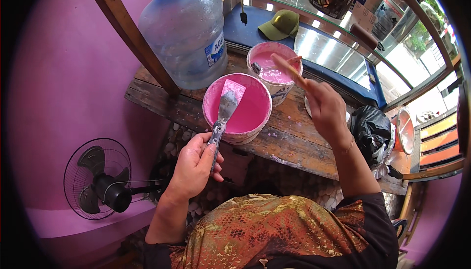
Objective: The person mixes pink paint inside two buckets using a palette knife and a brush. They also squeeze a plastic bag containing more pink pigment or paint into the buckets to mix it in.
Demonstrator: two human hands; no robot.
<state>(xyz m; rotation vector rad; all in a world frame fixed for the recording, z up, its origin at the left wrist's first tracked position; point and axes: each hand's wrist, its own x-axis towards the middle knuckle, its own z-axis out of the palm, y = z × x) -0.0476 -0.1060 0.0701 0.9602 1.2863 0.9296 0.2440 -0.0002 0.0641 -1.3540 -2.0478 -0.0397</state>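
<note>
Head view: left hand (pixel 194 166) is gripping a scraper (pixel 225 112) over the front paint tub (pixel 237 108).
Right hand (pixel 326 107) is holding a stick (pixel 289 71) in closed fingers near the rear tub (pixel 274 70); I'd be keeping the blade flat and loading it lightly to avoid drips.

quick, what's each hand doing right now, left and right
Left hand: closed on the handle of a putty knife, blade over the nearer pink paint bucket.
Right hand: closed on a wooden stick over the farther bucket.
</note>
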